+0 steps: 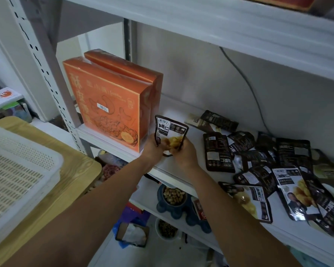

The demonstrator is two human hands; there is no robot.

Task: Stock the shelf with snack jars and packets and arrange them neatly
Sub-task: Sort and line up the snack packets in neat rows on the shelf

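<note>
1. Two hands meet at the front of the shelf (198,139). I record the left hand (152,149) and right hand (184,155) each gripping a lower corner of one packet (171,132), fingers curled round its edges.
2. The packet is held upright, label facing me, low over the shelf. I cannot tell whether its base touches the board.
3. Two orange boxes (108,105) stand upright, one behind the other, just left of the packet.
4. A pile of packets (268,166) lies flat and overlapping further right on the same shelf, apart from the held one.
5. A white basket (17,170) sits on a wooden table (75,151), left of the shelving.
</note>
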